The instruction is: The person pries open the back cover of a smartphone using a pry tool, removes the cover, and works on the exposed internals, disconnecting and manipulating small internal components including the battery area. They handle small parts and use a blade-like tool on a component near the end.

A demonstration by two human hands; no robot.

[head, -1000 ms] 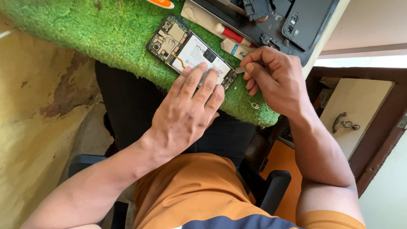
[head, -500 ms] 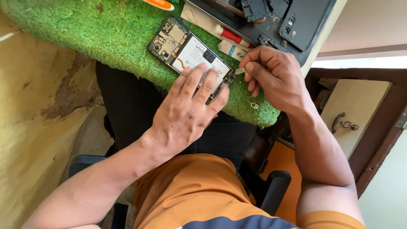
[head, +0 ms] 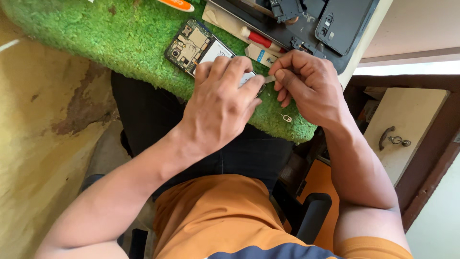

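An opened phone (head: 195,45) with its circuit board and battery bared lies on a green turf mat (head: 120,38). My left hand (head: 220,103) lies over the phone's near half, fingers curled down on it and holding it in place. My right hand (head: 309,88) is beside it on the right, thumb and forefinger pinched on a small pale tool tip (head: 269,79) at the phone's edge, touching my left fingertips. The part of the phone under my left hand is hidden.
A tiny metal part (head: 286,117) lies on the mat below my right hand. Behind the phone are a red-capped tube (head: 261,41), a black tray (head: 306,45) with a dark back cover (head: 345,21), and an orange item (head: 175,5). A drawer with a handle (head: 385,136) is at the right.
My left hand has slid further over the phone and its fingers have curled. My right hand's pinched fingers have come in against the left fingertips.
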